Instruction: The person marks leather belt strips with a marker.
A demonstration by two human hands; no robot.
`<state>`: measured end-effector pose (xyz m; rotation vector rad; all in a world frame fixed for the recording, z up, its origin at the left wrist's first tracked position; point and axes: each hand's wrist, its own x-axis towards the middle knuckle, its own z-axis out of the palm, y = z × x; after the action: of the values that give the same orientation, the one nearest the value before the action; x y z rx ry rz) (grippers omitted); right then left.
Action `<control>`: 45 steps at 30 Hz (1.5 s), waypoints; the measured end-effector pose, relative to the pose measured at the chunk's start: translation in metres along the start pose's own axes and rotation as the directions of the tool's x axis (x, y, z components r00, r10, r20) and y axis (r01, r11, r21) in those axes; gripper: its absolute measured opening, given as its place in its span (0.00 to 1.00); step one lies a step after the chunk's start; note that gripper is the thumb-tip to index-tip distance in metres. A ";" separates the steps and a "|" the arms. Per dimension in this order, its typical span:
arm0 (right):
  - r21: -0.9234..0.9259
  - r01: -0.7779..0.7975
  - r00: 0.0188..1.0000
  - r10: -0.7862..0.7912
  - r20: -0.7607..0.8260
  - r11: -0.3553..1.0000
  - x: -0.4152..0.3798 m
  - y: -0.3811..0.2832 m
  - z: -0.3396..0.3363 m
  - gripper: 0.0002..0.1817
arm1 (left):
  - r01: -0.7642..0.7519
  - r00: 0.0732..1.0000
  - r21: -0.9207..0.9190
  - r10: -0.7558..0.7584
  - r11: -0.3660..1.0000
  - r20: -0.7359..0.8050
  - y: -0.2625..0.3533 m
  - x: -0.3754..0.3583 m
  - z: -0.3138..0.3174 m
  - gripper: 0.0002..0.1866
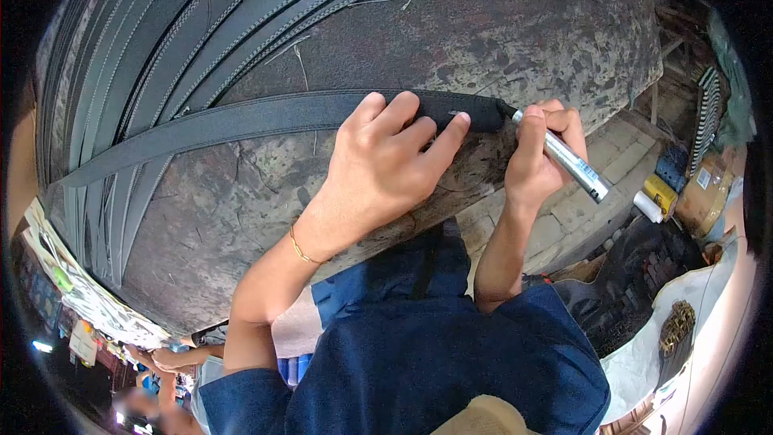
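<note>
A long black belt strap (266, 115) with stitched edges runs across the worn, dark table. My left hand (394, 149) presses on it near its right end, the fingers bent and the thumb pointing right along the strap. A thin gold-coloured bracelet (299, 247) circles that wrist. In my right hand (539, 149) is a silver marker pen (573, 163), gripped between thumb and fingers. Its black tip meets the rounded end of the strap. A small pale mark shows on the strap beside my left thumb. My left fingertips are partly hidden.
Several more black straps (173, 40) lie bundled across the left and back of the table (266, 193). Loose threads (302, 64) lie on its surface. At right, a yellow can (660, 193), a white roll (647, 207) and a cardboard box (704, 197) stand beyond the edge. Another person's arm (181, 357) shows lower left.
</note>
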<state>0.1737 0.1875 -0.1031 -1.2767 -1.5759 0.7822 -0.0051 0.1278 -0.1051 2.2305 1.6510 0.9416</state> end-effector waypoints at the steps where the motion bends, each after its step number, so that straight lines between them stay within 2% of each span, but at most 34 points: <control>1: -0.001 -0.004 1.000 0.004 -0.030 1.000 0.000 -0.001 0.000 0.12 | 0.008 1.000 -0.002 -0.008 1.000 0.010 0.001 0.000 0.000 0.16; 3: -0.001 -0.008 0.998 0.008 -0.061 1.000 -0.001 0.000 0.001 0.12 | 0.006 1.000 -0.002 -0.006 1.000 0.009 0.000 0.000 0.000 0.16; 5: 0.091 -0.008 0.987 0.023 -0.162 0.996 -0.004 0.005 0.002 0.12 | 0.008 1.000 -0.001 -0.008 1.000 0.009 0.000 0.000 0.000 0.16; 9: 0.078 -0.054 0.989 0.064 -0.132 0.996 -0.003 -0.005 0.004 0.12 | 0.006 1.000 -0.008 -0.006 1.000 0.003 0.000 0.000 0.000 0.16; 11: -0.032 -0.106 0.993 0.104 -0.060 0.994 -0.002 -0.008 0.003 0.12 | 0.009 1.000 -0.009 -0.009 1.000 0.003 0.000 0.000 0.000 0.16; 14: 0.071 -0.092 0.989 0.099 -0.110 0.993 -0.002 -0.006 0.004 0.13 | 0.006 1.000 -0.005 -0.006 1.000 0.002 0.000 0.000 0.001 0.16; 15: 0.071 -0.092 0.989 0.100 -0.110 0.993 -0.002 -0.005 0.004 0.13 | 0.005 1.000 -0.006 -0.005 1.000 0.000 0.000 0.000 0.001 0.16; 17: -0.041 -0.054 0.997 0.052 -0.063 0.998 -0.001 -0.003 0.002 0.14 | 0.003 1.000 -0.008 -0.003 1.000 -0.001 0.000 0.000 0.002 0.15; 20: 0.033 -0.099 0.991 0.101 -0.086 0.995 -0.001 -0.007 0.003 0.14 | 0.010 1.000 0.004 -0.010 1.000 0.001 0.000 0.001 0.001 0.15; 27: -0.029 -0.052 0.998 0.051 -0.033 0.998 -0.001 -0.005 0.003 0.14 | 0.012 1.000 0.005 -0.012 1.000 0.016 0.001 0.000 0.000 0.15; 29: 0.094 -0.105 0.980 0.119 -0.158 0.990 -0.001 -0.007 0.007 0.14 | 0.009 1.000 0.009 -0.010 1.000 0.014 0.001 0.001 0.000 0.15; 30: 0.095 -0.105 0.980 0.119 -0.157 0.990 0.000 -0.005 0.007 0.14 | 0.016 1.000 0.005 -0.016 1.000 0.015 0.001 0.001 0.000 0.15; 33: 0.065 -0.087 0.987 0.095 -0.128 0.994 -0.001 -0.001 0.003 0.14 | 0.023 1.000 -0.005 -0.023 1.000 0.017 0.001 0.000 0.000 0.15; 35: -0.034 -0.020 0.999 0.019 -0.047 0.999 -0.001 0.000 0.001 0.14 | 0.024 1.000 -0.008 -0.024 1.000 0.017 0.001 0.000 0.000 0.15; 39: 0.013 -0.057 0.994 0.058 -0.092 0.998 -0.002 -0.002 0.003 0.14 | 0.020 1.000 0.000 -0.020 1.000 0.022 0.001 0.000 -0.001 0.16; 42: -0.052 -0.035 0.998 0.032 -0.054 0.998 -0.001 -0.003 0.002 0.14 | 0.018 1.000 0.003 -0.018 1.000 0.018 0.002 -0.001 0.001 0.16; 44: 0.111 -0.099 0.987 0.112 -0.114 0.989 -0.001 -0.006 0.004 0.14 | 0.017 1.000 0.010 -0.017 1.000 0.015 0.001 0.000 0.000 0.16; 45: 0.112 -0.099 0.987 0.112 -0.113 0.989 -0.001 -0.006 0.004 0.14 | 0.012 1.000 0.009 -0.012 1.000 0.009 0.000 0.000 0.001 0.16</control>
<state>0.1678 0.1851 -0.0995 -1.3130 -1.3628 0.8296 -0.0045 0.1279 -0.1056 2.2251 1.6665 0.9218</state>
